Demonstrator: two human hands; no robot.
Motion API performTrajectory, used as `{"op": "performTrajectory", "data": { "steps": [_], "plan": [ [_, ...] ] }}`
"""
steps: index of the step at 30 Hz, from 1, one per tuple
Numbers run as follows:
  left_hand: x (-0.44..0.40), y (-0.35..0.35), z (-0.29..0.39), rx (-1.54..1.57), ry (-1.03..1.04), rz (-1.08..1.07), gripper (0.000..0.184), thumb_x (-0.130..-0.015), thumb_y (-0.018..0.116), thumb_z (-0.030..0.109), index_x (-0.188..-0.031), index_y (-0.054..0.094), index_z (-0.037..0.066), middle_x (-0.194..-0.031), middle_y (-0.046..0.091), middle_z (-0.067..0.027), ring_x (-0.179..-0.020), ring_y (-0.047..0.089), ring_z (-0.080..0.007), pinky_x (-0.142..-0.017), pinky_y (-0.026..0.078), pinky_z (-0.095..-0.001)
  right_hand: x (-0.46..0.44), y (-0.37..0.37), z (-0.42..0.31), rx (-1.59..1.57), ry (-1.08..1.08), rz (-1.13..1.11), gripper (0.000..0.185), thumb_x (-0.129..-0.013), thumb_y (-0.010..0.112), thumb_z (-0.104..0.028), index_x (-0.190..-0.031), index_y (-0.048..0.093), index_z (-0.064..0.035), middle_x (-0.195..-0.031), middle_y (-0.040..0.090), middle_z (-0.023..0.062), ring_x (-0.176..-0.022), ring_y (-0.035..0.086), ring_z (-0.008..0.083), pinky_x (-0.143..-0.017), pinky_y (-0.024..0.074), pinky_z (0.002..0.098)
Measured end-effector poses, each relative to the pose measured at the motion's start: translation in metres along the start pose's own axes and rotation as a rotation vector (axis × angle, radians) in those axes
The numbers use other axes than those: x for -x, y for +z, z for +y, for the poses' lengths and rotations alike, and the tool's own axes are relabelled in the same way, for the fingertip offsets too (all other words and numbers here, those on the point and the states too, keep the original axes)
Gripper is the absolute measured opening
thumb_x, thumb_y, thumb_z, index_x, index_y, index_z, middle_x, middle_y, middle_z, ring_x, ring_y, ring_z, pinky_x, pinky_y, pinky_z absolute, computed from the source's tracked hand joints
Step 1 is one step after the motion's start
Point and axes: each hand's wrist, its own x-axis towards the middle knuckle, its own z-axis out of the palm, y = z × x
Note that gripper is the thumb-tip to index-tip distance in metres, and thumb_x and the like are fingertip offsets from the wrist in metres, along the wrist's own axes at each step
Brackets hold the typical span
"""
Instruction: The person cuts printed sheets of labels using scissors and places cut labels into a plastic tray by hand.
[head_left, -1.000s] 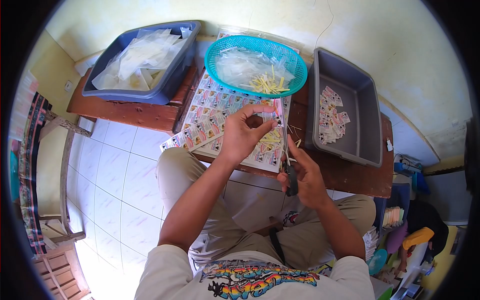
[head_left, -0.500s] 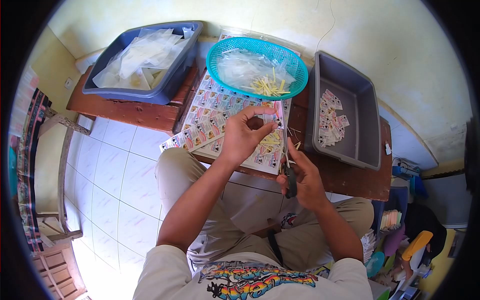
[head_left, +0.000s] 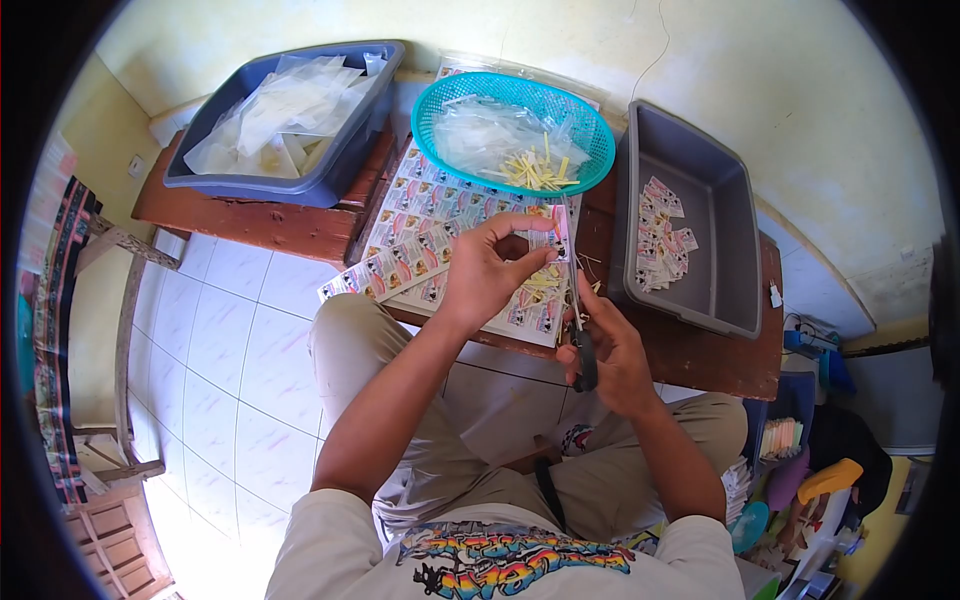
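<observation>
Between thumb and forefinger, my left hand (head_left: 490, 268) pinches a small printed label (head_left: 556, 238). My right hand (head_left: 615, 355) grips black-handled scissors (head_left: 586, 362), whose blades point away from me along the label's right edge. Below the hands lie printed label sheets (head_left: 425, 200), with a cut strip of labels (head_left: 395, 265) across them at the left. Pale yellow paper trimmings (head_left: 540, 290) are scattered on the sheets under my left hand. Part of the label is hidden behind my left fingers.
A turquoise basket (head_left: 425, 150) behind the hands holds clear plastic bags and yellow trimmings. At the right, a grey tub (head_left: 715, 170) contains cut labels (head_left: 660, 235). A blue-grey tub (head_left: 185, 183) of plastic bags stands left on the wooden bench (head_left: 290, 225). Another person (head_left: 845, 460) is at lower right.
The scissors have turned slightly in my right hand, with their handle a little farther right. My left hand stays almost in place with the label. The other person's arm has moved.
</observation>
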Motion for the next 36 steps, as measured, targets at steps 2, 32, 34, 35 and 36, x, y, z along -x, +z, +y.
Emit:
{"op": "performTrajectory", "data": {
  "steps": [2, 32, 34, 35, 36],
  "plan": [
    [0.000, 0.001, -0.001, 0.017, 0.009, -0.002, 0.034, -0.093, 0.083, 0.005, -0.125, 0.072, 0.004, -0.089, 0.078, -0.0061, -0.065, 0.058, -0.0009, -0.050, 0.039, -0.0206, 0.000, 0.000, 0.001, -0.009, 0.003, 0.005, 0.094, -0.089, 0.085, -0.004, -0.167, 0.033, -0.0100, -0.131, 0.053, 0.0061, -0.099, 0.065, 0.0099, -0.064, 0.0576, 0.0212],
    [-0.002, 0.004, -0.001, 0.024, 0.014, 0.008, 0.034, -0.093, 0.083, 0.005, -0.125, 0.073, 0.004, -0.080, 0.074, -0.0008, -0.056, 0.047, 0.0005, -0.048, 0.032, -0.0218, 0.001, 0.001, 0.003, -0.019, -0.004, 0.028, 0.093, -0.089, 0.083, 0.001, -0.167, 0.033, -0.0092, -0.128, 0.052, 0.0044, -0.099, 0.064, 0.0092, -0.072, 0.0574, 0.0226],
    [-0.001, 0.003, 0.001, 0.022, 0.011, 0.003, 0.033, -0.093, 0.083, 0.004, -0.125, 0.073, 0.004, -0.081, 0.074, -0.0012, -0.058, 0.050, 0.0001, -0.050, 0.034, -0.0214, 0.001, 0.000, 0.005, -0.027, -0.014, 0.028, 0.096, -0.089, 0.087, -0.014, -0.168, 0.033, -0.0098, -0.125, 0.052, 0.0043, -0.097, 0.062, 0.0108, -0.059, 0.0547, 0.0219],
    [-0.001, 0.003, 0.001, 0.020, 0.009, 0.000, 0.033, -0.093, 0.083, 0.004, -0.125, 0.073, 0.003, -0.083, 0.075, -0.0016, -0.061, 0.052, -0.0002, -0.051, 0.037, -0.0211, 0.001, 0.000, 0.005, -0.026, -0.013, 0.028, 0.096, -0.089, 0.087, -0.014, -0.168, 0.033, -0.0098, -0.125, 0.052, 0.0043, -0.097, 0.062, 0.0108, -0.059, 0.0547, 0.0219],
    [-0.001, 0.004, 0.000, 0.021, 0.009, 0.000, 0.033, -0.093, 0.083, 0.004, -0.125, 0.073, 0.003, -0.083, 0.075, -0.0016, -0.061, 0.052, -0.0002, -0.051, 0.037, -0.0211, 0.001, 0.000, 0.005, -0.015, -0.016, 0.029, 0.096, -0.089, 0.087, -0.013, -0.168, 0.033, -0.0098, -0.126, 0.052, 0.0042, -0.097, 0.062, 0.0108, -0.060, 0.0547, 0.0218]
  ]
}}
